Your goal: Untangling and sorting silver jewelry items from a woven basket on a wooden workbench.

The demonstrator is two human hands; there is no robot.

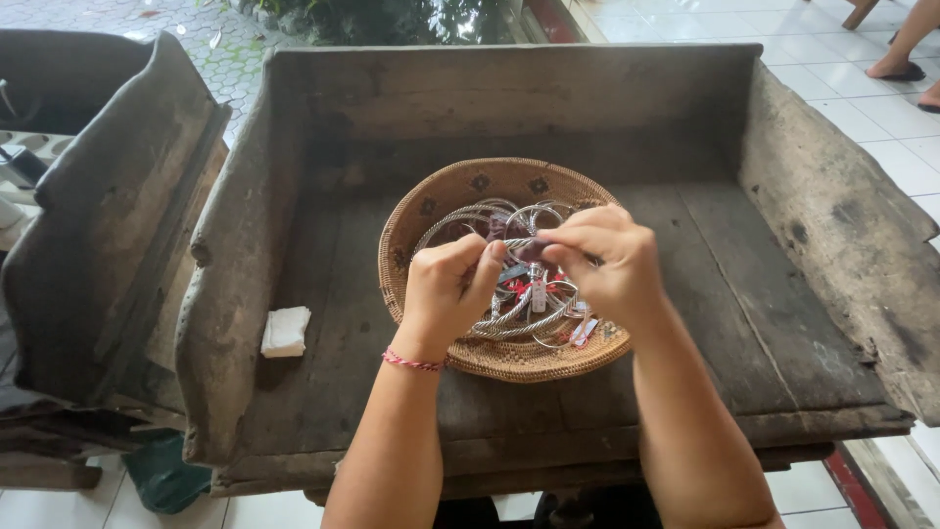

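Silver bangle lay crosswise between both hands, left hand and right hand pinching its ends above the woven basket.

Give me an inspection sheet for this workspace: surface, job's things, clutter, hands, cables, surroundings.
Surface: weathered wooden tray table with raised sides, boards cracked and worn.
Job's things: round woven basket in the middle, holding a pile of silver bangles with small tags.
Clutter: folded white cloth on the boards left of the basket.
Hands: left hand and right hand meet over the basket, fingertips pinching a small dark item between them; what it is cannot be told. A red braided band sits on the left wrist.
Cables: nothing seen.
Surroundings: white tiled floor, a second wooden piece at left, another person's feet at top right.
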